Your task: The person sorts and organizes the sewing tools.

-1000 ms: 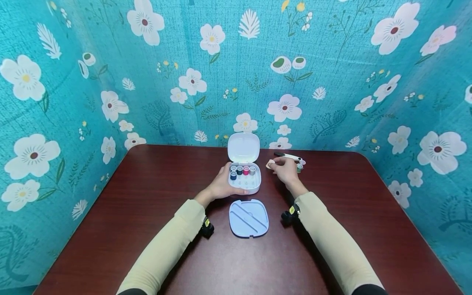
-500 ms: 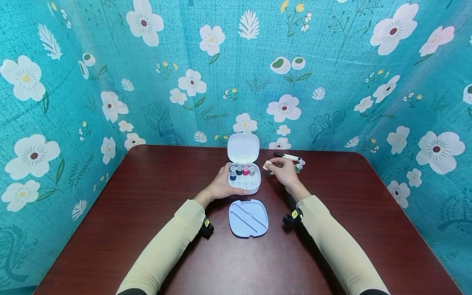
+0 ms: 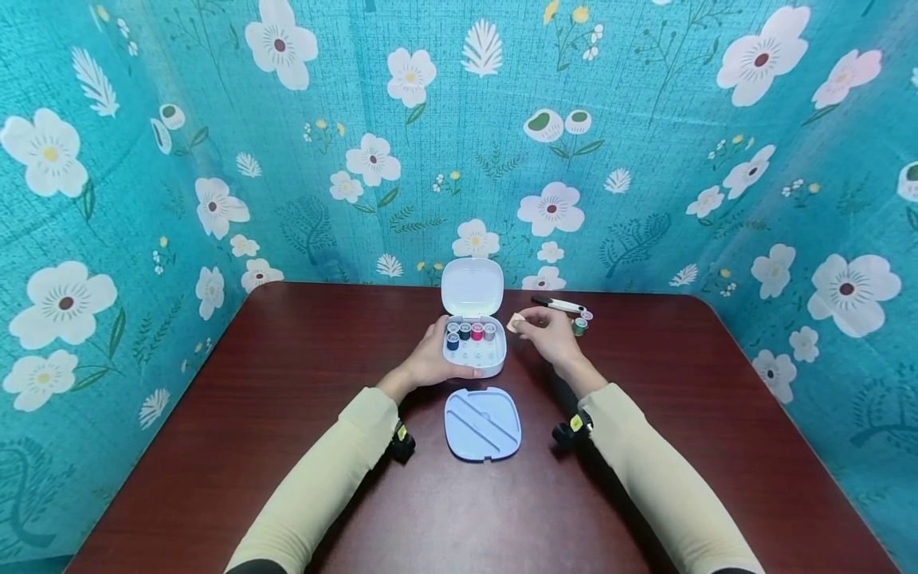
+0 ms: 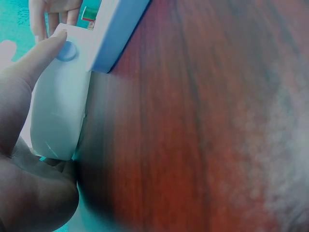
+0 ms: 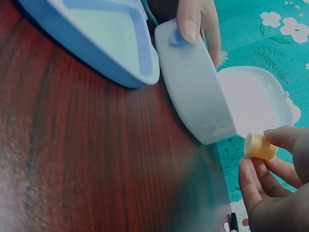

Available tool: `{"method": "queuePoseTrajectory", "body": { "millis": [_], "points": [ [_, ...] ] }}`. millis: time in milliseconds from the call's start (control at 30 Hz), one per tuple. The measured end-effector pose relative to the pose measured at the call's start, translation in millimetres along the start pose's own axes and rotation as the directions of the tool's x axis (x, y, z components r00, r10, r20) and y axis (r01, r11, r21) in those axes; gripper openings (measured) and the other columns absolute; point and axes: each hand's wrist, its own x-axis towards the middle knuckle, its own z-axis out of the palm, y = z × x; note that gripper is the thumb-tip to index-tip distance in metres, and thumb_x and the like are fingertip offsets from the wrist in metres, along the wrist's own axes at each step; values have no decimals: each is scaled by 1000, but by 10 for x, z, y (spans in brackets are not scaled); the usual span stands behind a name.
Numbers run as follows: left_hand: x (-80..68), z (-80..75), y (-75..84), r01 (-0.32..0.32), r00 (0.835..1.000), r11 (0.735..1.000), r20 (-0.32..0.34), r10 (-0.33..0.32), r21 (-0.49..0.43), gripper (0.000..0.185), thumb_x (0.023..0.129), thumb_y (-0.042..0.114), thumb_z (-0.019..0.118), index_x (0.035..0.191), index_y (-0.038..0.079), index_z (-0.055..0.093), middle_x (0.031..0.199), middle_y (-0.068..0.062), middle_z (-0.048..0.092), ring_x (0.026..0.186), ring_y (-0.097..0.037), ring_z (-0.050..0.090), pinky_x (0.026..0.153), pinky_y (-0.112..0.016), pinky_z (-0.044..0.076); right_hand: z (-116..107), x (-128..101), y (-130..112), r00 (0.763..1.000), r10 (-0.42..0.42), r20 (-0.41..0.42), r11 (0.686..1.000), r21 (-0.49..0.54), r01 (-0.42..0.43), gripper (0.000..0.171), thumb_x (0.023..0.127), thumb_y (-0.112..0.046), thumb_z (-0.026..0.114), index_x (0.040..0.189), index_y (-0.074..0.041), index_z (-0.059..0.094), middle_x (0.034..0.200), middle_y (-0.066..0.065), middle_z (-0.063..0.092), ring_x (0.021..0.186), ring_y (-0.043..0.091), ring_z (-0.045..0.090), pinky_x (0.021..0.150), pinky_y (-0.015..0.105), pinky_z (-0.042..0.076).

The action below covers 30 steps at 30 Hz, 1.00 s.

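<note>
My left hand (image 3: 429, 360) grips the left side of a white sewing box (image 3: 492, 370), its thumb along the front by the blue button (image 4: 67, 51). The box's lid (image 3: 472, 287) stands up at the back. Inside, several thread spools stand in the back rows, among them a pink spool (image 3: 476, 332) and a navy spool (image 3: 453, 342); the front pegs show bare. Just right of the box, my right hand (image 3: 554, 335) pinches a pale orange thread spool (image 5: 261, 147) between thumb and fingertips, held off the table.
A light blue tray (image 3: 483, 424) with slanted ridges lies in front of the box. Beyond my right hand are a green spool (image 3: 579, 326) and a slim black-and-white tool (image 3: 559, 304). A floral curtain (image 3: 645, 119) hangs behind the table's back edge.
My right hand has moved slightly left with the orange spool, bringing it closer to the box's right side. The left hand and the box stay in place.
</note>
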Motion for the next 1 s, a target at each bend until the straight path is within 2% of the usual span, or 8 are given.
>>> {"method": "queuePoseTrajectory", "body": {
  "millis": [267, 600, 1000],
  "points": [
    [0, -6, 5, -4, 1000, 1000, 3, 4, -14, 120, 65, 43, 97, 156, 12, 25, 141, -12, 43, 127, -26, 44, 109, -47, 39, 48, -52, -44, 999, -33, 21, 998, -53, 35, 27, 96, -20, 72, 118, -3, 70, 112, 15, 68, 97, 28, 63, 87, 38, 52],
    [15, -3, -2, 6, 1000, 1000, 5, -6, -9, 118, 66, 43, 97, 155, 13, 25, 142, -11, 42, 127, -26, 45, 109, -48, 40, 144, -101, -125, 998, -40, 57, 995, -93, 45, 27, 96, -21, 73, 117, -6, 72, 113, 13, 69, 101, 26, 61, 84, 34, 51],
    [8, -14, 13, -8, 1000, 1000, 4, 8, -23, 117, 66, 42, 97, 154, 10, 27, 140, -13, 43, 126, -27, 45, 108, -47, 40, 294, -132, -243, 990, -108, 94, 985, -126, 119, 26, 95, -18, 74, 117, -4, 72, 110, 13, 71, 99, 26, 63, 83, 33, 50]
  ]
}}
